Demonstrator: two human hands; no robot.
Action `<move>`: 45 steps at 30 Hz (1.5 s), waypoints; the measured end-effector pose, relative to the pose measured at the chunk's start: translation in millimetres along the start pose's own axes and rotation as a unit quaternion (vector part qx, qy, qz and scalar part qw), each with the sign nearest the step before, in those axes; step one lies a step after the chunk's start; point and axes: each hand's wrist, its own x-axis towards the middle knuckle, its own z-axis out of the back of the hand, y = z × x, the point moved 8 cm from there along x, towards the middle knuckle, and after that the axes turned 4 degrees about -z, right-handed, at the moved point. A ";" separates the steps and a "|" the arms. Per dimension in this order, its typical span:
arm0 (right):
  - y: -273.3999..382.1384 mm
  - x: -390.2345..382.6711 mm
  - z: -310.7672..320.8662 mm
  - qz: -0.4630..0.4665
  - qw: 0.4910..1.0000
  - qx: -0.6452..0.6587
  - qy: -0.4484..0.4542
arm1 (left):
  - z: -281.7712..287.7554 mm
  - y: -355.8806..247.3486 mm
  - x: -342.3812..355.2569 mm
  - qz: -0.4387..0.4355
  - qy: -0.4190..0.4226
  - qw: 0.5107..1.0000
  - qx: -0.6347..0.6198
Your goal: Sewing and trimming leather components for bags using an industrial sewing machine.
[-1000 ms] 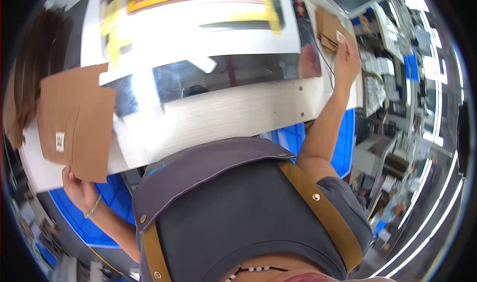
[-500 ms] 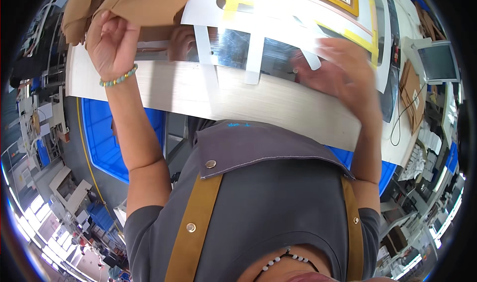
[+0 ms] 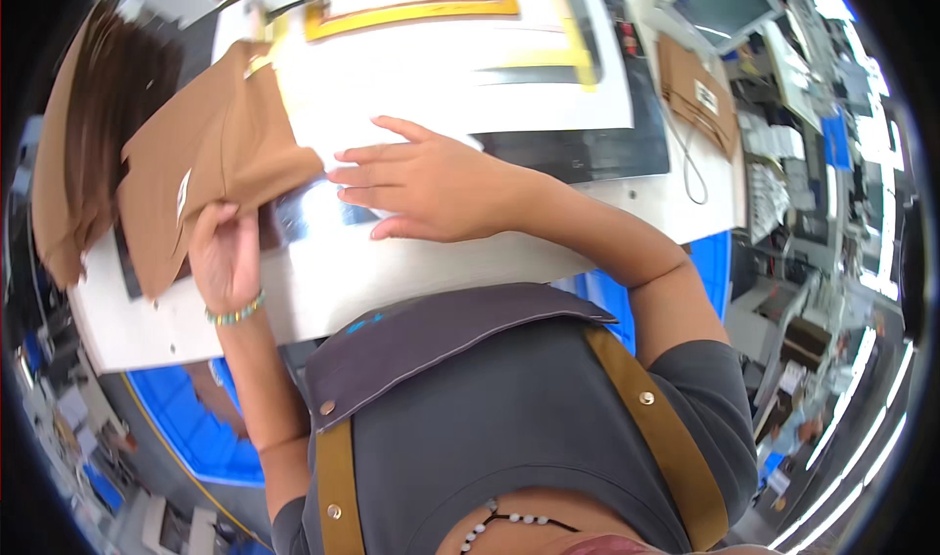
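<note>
My left hand (image 3: 227, 252), a beaded bracelet at its wrist, pinches the near edge of a brown fabric piece (image 3: 201, 144) that bears a small white label. The fabric lies partly over the left of a shiny dark board, its right corner raised in a fold. Close to that fold is my right hand (image 3: 431, 185), empty, fingers spread and pointing left. Beneath it are a white sheet (image 3: 548, 105) edged with yellow tape and the glossy surface. Whether the right fingertips touch the sheet cannot be made out.
A stack of brown fabric (image 3: 83, 154) stands at the table's left end. A yellow frame (image 3: 411, 10) lies on the sheet at the back. Folded brown pieces (image 3: 697, 95), a cable and a monitor (image 3: 720, 7) are at the right. Blue bins (image 3: 186, 428) sit below the table.
The view has shifted left. My right hand has moved from the right of the board to beside the brown fabric, which now lies spread on the board's left with my left hand on its edge.
</note>
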 end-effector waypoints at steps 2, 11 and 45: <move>-30.6 -19.1 46.5 -0.078 0.996 0.020 -0.022 | 0.2 -1.7 -3.6 -0.023 0.066 0.998 0.002; -312.7 -263.3 196.1 -0.530 0.788 -0.301 -0.081 | -42.6 45.4 3.2 -0.019 -0.090 0.996 -0.022; -35.0 74.1 -7.3 -0.278 0.950 0.139 0.002 | -46.7 52.6 -29.6 -0.078 -0.104 0.980 0.153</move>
